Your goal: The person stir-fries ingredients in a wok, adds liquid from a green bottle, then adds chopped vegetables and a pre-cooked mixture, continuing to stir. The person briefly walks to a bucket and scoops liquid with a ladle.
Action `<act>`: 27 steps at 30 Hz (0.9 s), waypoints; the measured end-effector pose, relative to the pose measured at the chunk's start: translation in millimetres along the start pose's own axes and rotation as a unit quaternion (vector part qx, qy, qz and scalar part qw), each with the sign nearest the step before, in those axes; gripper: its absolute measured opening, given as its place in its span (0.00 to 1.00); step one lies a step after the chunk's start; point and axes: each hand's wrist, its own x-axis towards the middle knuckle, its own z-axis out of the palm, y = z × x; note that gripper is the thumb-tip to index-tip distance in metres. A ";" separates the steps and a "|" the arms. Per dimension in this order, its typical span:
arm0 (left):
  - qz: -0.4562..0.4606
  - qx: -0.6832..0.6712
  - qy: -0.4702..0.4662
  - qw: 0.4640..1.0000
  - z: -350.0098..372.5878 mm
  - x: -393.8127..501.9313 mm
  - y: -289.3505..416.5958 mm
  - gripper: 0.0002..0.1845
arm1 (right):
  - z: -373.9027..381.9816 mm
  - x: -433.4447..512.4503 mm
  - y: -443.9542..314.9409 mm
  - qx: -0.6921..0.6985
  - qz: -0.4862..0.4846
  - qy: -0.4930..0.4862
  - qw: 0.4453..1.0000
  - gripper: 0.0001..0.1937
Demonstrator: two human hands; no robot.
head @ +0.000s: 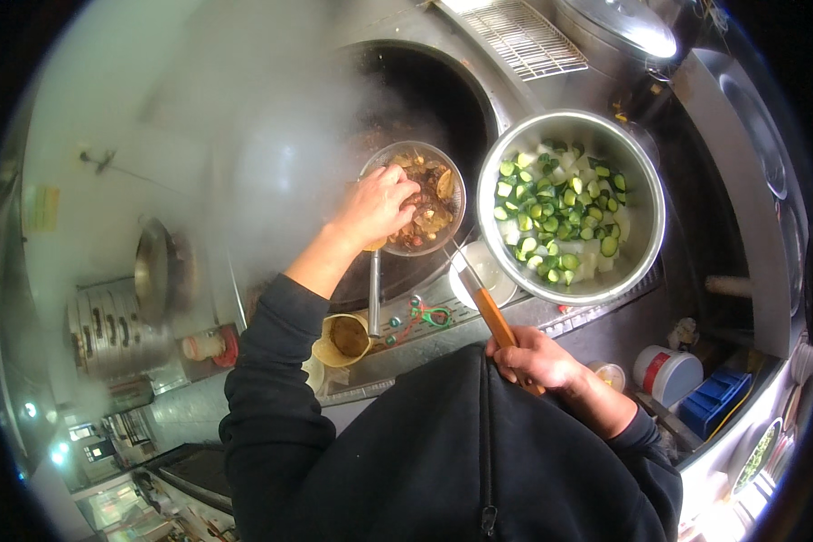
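Note:
My right hand grips the wooden handle of a round wire-mesh strainer. The strainer is over a large dark wok. Inside its bowl lie whole spices, brown and reddish, with dried leaves such as a curled one at the right side. My left hand reaches into the strainer from the left, fingers bent down onto the spices; whether they pinch any is hidden. Below that hand, a second utensil's metal handle points toward me, its head mostly covered.
A steel pot of cut cucumber and pale chunks stands right of the wok. A white bowl, green-handled scissors and a yellowish container line the near ledge. Thick steam covers the left; a wire rack lies beyond.

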 end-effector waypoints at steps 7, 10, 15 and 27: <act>-0.148 -0.198 0.032 0.968 -9.6 13.9 -6.1 0.13 | -3.6 2.9 -1.9 0.007 -0.009 -0.001 1.000 0.15; -0.267 -0.254 0.082 0.926 -42.0 13.4 -21.2 0.14 | -4.0 2.5 -4.6 0.006 -0.002 0.006 1.000 0.15; -0.140 0.065 0.216 0.964 -53.5 1.8 -25.1 0.17 | -2.8 6.0 -5.7 0.049 -0.017 0.004 0.999 0.15; -0.071 -0.018 -0.058 0.996 14.6 7.1 3.2 0.19 | 0.9 2.2 -5.2 0.038 0.015 0.034 0.999 0.14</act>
